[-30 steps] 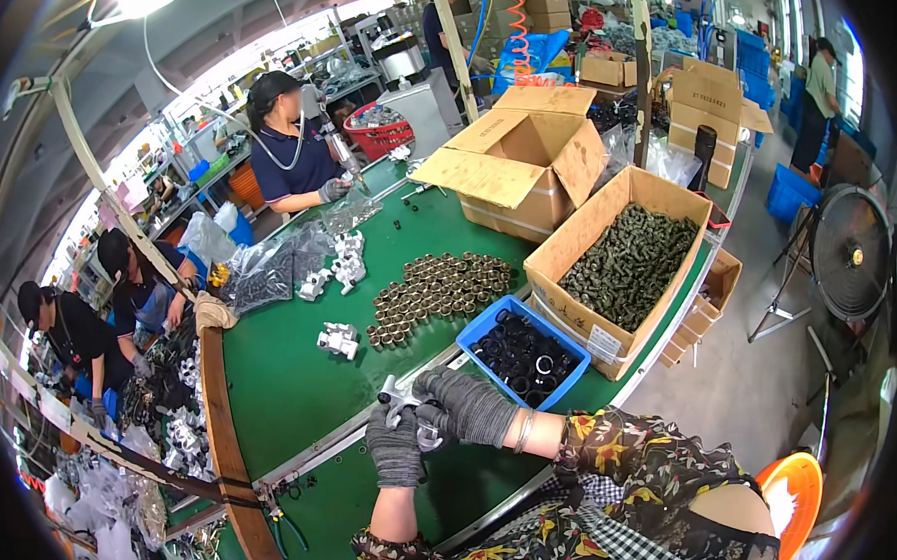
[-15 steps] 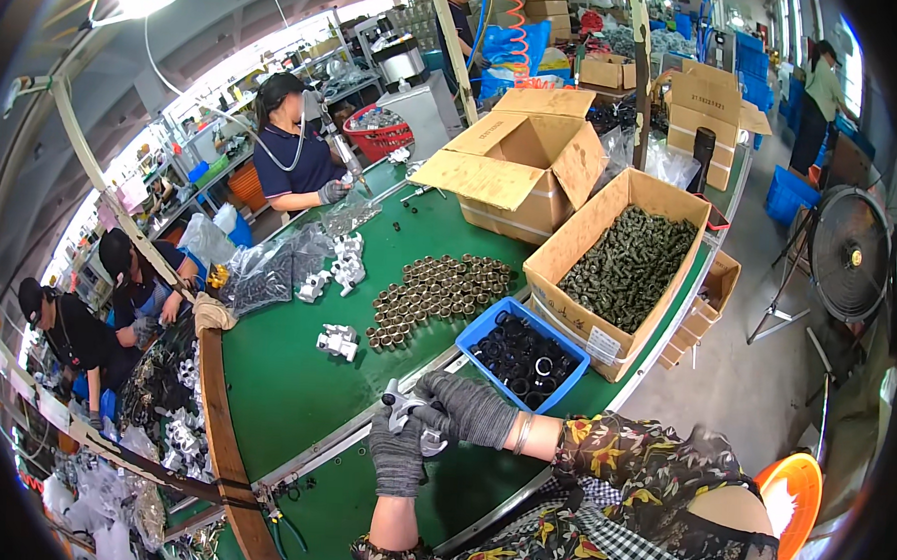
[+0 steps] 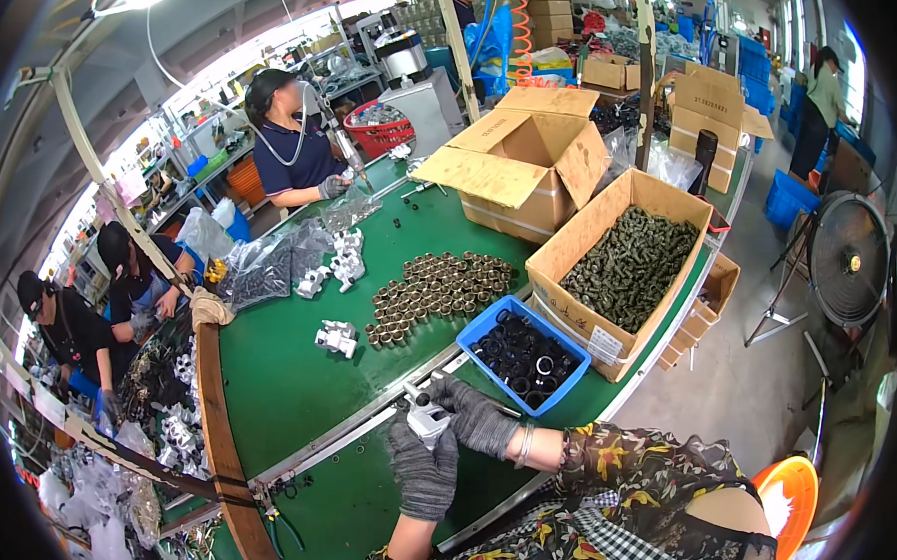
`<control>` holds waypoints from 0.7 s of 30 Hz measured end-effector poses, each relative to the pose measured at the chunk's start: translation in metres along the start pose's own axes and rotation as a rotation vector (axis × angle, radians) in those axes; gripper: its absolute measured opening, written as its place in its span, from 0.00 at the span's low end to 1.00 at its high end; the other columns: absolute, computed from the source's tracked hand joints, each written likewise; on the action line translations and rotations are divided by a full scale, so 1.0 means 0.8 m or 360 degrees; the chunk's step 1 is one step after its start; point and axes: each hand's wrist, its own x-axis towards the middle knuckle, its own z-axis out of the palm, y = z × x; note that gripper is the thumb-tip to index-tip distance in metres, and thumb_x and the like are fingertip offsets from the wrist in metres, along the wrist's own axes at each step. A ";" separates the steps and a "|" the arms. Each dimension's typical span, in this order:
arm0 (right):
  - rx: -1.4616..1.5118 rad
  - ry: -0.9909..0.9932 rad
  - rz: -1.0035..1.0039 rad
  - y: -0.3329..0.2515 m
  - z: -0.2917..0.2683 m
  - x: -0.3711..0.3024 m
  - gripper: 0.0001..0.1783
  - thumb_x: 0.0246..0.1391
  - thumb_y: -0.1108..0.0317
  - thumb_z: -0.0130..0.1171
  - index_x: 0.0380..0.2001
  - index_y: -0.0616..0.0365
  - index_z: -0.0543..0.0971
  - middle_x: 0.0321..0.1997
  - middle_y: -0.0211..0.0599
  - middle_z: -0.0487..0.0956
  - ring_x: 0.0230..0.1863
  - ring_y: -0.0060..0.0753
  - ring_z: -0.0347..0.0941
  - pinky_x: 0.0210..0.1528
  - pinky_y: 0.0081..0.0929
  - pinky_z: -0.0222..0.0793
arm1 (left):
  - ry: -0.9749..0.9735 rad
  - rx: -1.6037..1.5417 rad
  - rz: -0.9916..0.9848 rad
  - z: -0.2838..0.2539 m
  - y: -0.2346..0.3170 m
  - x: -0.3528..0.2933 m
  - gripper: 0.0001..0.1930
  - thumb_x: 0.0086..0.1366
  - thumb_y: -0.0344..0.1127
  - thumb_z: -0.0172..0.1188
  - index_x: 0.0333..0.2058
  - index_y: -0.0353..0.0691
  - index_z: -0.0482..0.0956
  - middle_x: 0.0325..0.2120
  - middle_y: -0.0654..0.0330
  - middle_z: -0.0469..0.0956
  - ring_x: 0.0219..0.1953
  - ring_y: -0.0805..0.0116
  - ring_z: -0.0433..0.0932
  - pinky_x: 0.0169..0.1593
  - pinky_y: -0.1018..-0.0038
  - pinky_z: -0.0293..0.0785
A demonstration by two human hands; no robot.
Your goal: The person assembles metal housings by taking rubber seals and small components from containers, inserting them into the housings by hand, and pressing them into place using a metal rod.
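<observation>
My left hand (image 3: 424,471), in a grey knit glove, is closed around a silver-grey metal casting (image 3: 427,420). A dark round part shows on top of the casting. My right hand (image 3: 475,419), gloved alike, is closed just above and beside it. A slim rod (image 3: 508,411) sticks out from behind the right hand's fingers; its kind cannot be made out. Close by stands a blue bin (image 3: 576,378) of black rings. Many brass-coloured rings (image 3: 438,290) stand grouped on the green table (image 3: 274,373), with another silver-grey casting (image 3: 337,339) to their left.
A cardboard box (image 3: 606,344) full of dark small parts stands behind the bin, beside an open carton (image 3: 506,217). A metal rail (image 3: 331,440) crosses the table. Across it, a co-worker (image 3: 299,153) holds a tool. At right stands a fan (image 3: 848,257); an orange bin (image 3: 797,500) is near me.
The casting has been turned in my left hand, which has shifted slightly right. My right hand has moved a little right, and a slim rod now shows at it.
</observation>
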 end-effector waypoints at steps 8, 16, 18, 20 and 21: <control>-0.0004 -0.0290 -0.0060 0.000 0.002 -0.009 0.25 0.53 0.79 0.54 0.56 0.56 0.65 0.48 0.28 0.71 0.44 0.19 0.68 0.48 0.21 0.72 | -0.0291 -0.0366 0.0029 -0.011 -0.034 -0.002 0.26 0.62 0.36 0.60 0.53 0.31 0.61 0.40 0.56 0.72 0.40 0.64 0.73 0.47 0.69 0.72; -0.0909 -0.0239 0.0148 0.016 0.014 -0.033 0.29 0.58 0.69 0.56 0.61 0.59 0.63 0.57 0.38 0.72 0.54 0.27 0.70 0.58 0.26 0.67 | -0.0249 -0.0699 -0.0398 -0.014 -0.024 -0.023 0.39 0.55 0.41 0.69 0.58 0.26 0.57 0.45 0.48 0.71 0.44 0.65 0.75 0.47 0.69 0.74; -0.0799 -0.0264 0.0180 0.017 0.014 -0.037 0.30 0.57 0.67 0.56 0.62 0.60 0.63 0.57 0.39 0.72 0.54 0.27 0.70 0.57 0.27 0.67 | -0.0255 -0.0820 -0.0503 -0.012 -0.025 -0.029 0.38 0.56 0.41 0.68 0.58 0.27 0.57 0.44 0.50 0.72 0.43 0.66 0.75 0.46 0.70 0.74; -0.0984 -0.0417 -0.0175 0.001 0.002 -0.036 0.30 0.59 0.63 0.56 0.62 0.59 0.62 0.55 0.41 0.72 0.52 0.27 0.70 0.55 0.26 0.68 | -0.0296 -0.0959 -0.0685 -0.015 -0.033 -0.031 0.35 0.59 0.42 0.64 0.57 0.28 0.59 0.43 0.53 0.74 0.40 0.68 0.76 0.41 0.74 0.76; -0.0994 -0.0401 -0.0170 -0.025 -0.004 -0.033 0.30 0.59 0.63 0.56 0.62 0.59 0.62 0.55 0.41 0.72 0.52 0.27 0.70 0.55 0.26 0.68 | -0.0312 -0.0969 -0.0683 -0.017 -0.062 -0.033 0.35 0.59 0.42 0.64 0.57 0.28 0.59 0.43 0.53 0.74 0.40 0.68 0.76 0.41 0.74 0.76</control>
